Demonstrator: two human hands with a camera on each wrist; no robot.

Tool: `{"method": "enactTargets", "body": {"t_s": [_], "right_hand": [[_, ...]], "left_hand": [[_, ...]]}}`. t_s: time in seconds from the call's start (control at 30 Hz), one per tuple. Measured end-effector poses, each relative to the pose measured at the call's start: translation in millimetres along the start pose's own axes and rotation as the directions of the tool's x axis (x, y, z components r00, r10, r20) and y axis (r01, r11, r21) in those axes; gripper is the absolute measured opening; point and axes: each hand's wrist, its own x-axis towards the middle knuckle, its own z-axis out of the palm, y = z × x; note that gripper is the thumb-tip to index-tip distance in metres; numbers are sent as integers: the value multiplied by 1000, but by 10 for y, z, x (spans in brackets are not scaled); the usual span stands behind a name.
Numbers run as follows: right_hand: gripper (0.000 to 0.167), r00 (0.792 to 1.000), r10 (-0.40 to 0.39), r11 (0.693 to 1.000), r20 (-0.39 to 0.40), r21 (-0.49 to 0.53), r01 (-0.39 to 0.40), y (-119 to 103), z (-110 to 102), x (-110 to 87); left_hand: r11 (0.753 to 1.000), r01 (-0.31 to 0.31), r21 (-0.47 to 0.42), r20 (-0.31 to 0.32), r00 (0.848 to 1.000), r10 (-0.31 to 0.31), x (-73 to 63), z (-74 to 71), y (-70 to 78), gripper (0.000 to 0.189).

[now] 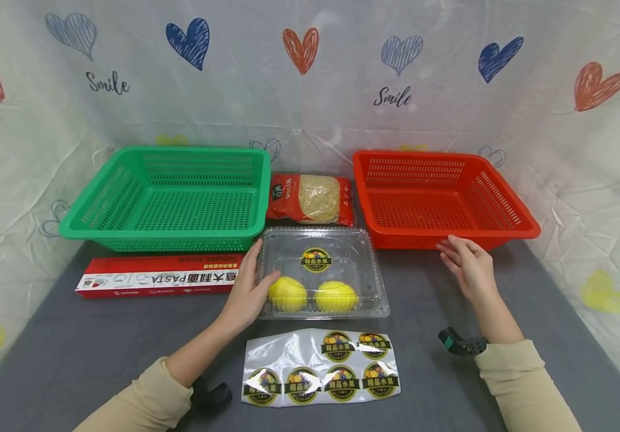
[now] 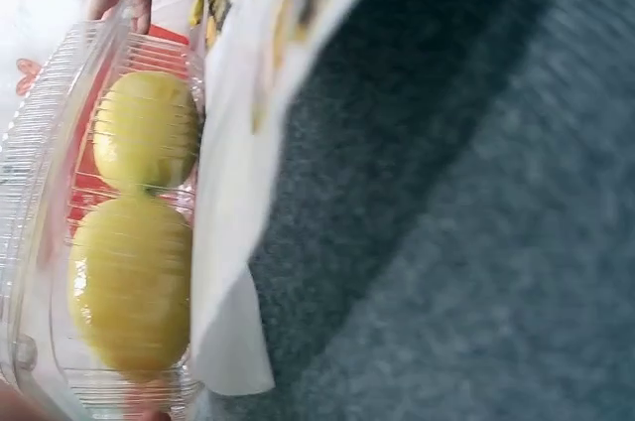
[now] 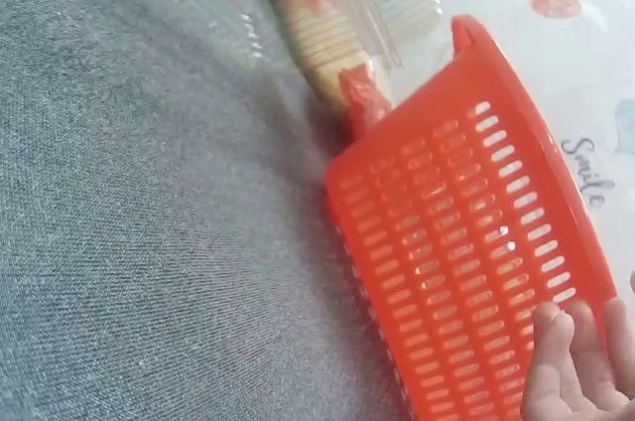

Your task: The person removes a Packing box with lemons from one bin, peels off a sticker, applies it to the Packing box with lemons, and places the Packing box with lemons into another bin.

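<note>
A clear plastic clamshell box (image 1: 371,270) lies in the middle of the table with its lid down. Two yellow lemons (image 1: 336,296) are inside, and a round black-and-gold label (image 1: 316,260) is on the lid. My left hand (image 1: 249,289) grips the box's left edge, thumb over the lid and fingers along the side. Loosely bent, the fingers of my right hand (image 1: 470,267) hold nothing in front of the red basket (image 1: 452,234). Up close in the right wrist view, fingertips (image 3: 552,347) appear before the basket's slotted wall.
Nearest me lies a sheet of round stickers (image 1: 293,360), some spots bare. A green basket (image 1: 207,231) stands back left. Between the baskets is a red bag of noodles (image 1: 317,198). The long pasta box (image 1: 158,279) lies before the green basket. A patterned cloth (image 1: 342,60) hangs behind.
</note>
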Motion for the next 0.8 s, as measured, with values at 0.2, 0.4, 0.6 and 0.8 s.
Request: {"method": "enactTargets", "body": {"t_s": [0.2,0.4,0.6,0.8], "right_hand": [[14,996,90,992,2,86,-89,-34,-7,16],[16,989,140,951,48,272,-147,-24,-70,94],[23,984,169,904,55,389,-177,-30,-71,160],[48,987,159,888,20,434,-152,-16,-30,207]], "left_hand": [[997,12,-76,4,1000,-11,-6,25,-46,72],[991,-12,-135,3,1000,13,9,51,-93,71],[983,-63,-171,-1,998,64,13,52,-113,68],[974,-67,-217,4,998,70,-3,39,-64,66]]}}
